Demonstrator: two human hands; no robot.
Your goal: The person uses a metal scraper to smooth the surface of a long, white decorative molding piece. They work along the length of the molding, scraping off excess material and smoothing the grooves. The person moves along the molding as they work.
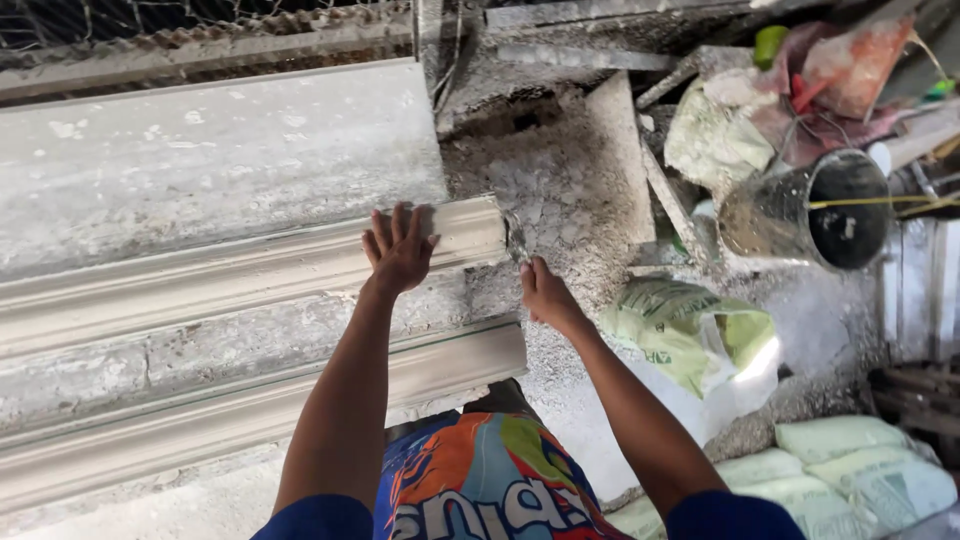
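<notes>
Moulding [250,270] under left hand [398,250] — off-white, grey streaks. Second moulding [300,400] at near edge of counter [200,150] — cream-white. Counter pale grey, white flecks, chalky. Tool [516,240] at right hand [545,295] — dull grey metal. Sleeves dark blue; shorts [480,480] multicolour — orange, blue, green, white lettering. Sack [690,330] pale green, printed; bucket [810,210] grey, black inside. Floor powdery white-grey.

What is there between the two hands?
In the head view, the end of the upper plaster moulding lies between the left hand and the right hand, which holds a small metal tool at that end.
</notes>
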